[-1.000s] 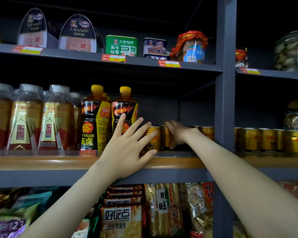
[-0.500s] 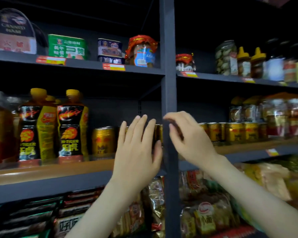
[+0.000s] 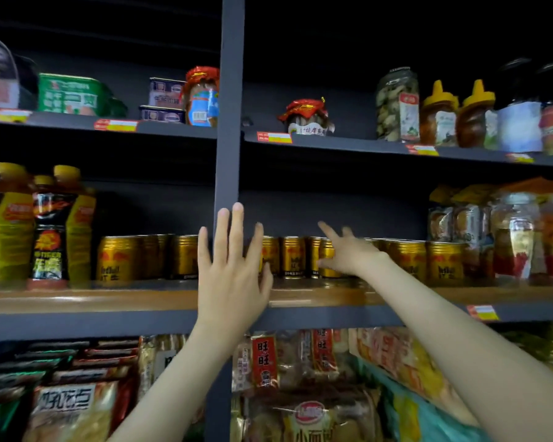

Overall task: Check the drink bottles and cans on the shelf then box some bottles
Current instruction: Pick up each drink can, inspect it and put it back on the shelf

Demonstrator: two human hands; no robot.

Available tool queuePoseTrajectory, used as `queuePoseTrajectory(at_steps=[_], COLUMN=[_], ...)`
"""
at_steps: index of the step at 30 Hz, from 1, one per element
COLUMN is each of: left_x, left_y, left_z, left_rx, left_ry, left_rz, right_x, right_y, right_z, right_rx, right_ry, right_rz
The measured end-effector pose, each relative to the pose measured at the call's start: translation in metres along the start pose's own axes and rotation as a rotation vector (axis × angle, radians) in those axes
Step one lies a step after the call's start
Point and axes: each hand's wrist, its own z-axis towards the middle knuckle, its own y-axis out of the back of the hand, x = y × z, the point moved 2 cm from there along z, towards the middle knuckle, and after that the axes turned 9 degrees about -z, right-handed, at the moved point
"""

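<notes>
A row of gold drink cans [image 3: 292, 256] stands along the wooden middle shelf [image 3: 87, 299]. More gold cans [image 3: 118, 261] sit left of the grey upright post [image 3: 229, 122]. Yellow-capped energy drink bottles [image 3: 50, 231] stand at the far left. My left hand [image 3: 232, 269] is raised in front of the post with fingers straight and spread, holding nothing. My right hand [image 3: 345, 250] reaches into the right bay, fingers extended over the cans, its thumb side against one can.
The upper shelf carries tins [image 3: 71, 95], jars [image 3: 396, 103] and yellow-capped honey bottles [image 3: 439, 118]. Clear jars [image 3: 517, 234] fill the middle shelf's right end. Snack bags [image 3: 304, 393] pack the lower shelf. Price tags [image 3: 482, 312] hang on the shelf edges.
The view has swung right along the shelf. My right hand has gone from in front of the post into the right bay, over the gold cans. My left hand now covers the post.
</notes>
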Motion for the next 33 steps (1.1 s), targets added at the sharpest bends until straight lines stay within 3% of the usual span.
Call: queuePoseTrajectory(at_steps=[3, 6, 21, 30, 33], left_x=[-0.001, -0.001, -0.007, -0.003, -0.012], left_y=[-0.002, -0.001, -0.002, -0.001, 0.012], left_z=[0.000, 0.000, 0.000, -0.001, -0.003], left_rx=[0.001, -0.004, -0.047, -0.054, -0.008], left_ry=[0.000, 0.018, 0.024, 0.006, 0.000], left_rz=[0.010, 0.043, 0.070, -0.050, -0.285], right_x=[-0.004, 0.001, -0.033, -0.023, -0.016], right_y=[-0.010, -0.013, -0.014, 0.038, 0.056], right_z=[0.018, 0.027, 0.026, -0.031, -0.072], right_rx=[0.064, 0.006, 0.103, -0.199, -0.259], right_ry=[0.029, 0.075, 0.071, 0.123, 0.159], right_rz=[0.016, 0.022, 0.526, 0.844, 0.813])
